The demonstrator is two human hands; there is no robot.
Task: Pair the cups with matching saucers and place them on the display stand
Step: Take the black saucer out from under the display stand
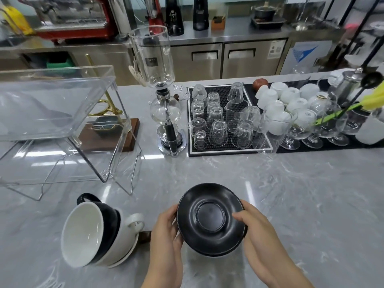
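Stacked cups [93, 231] – left of held black saucer [211, 219].

Bare counter [270, 183] ahead; stacked cups [91, 233] left, display stand [62, 125] beyond.

Matte black saucer [211, 220], nested white and black cups [91, 233], grey-veined marble counter [291, 194].

Straight ahead of the hands, at the far edge of the grey marbled countertop [291, 194], a tall glass siphon coffee maker [164, 96] stands upright. Just right of it, upturned clear drinking glasses [216, 119] crowd a black rubber bar mat [223, 152]. Further right sit stemmed glass goblets [301, 129]. Beyond the counter, far from the hands, a red espresso machine [70, 17] rests on a stainless steel back bench [228, 34].
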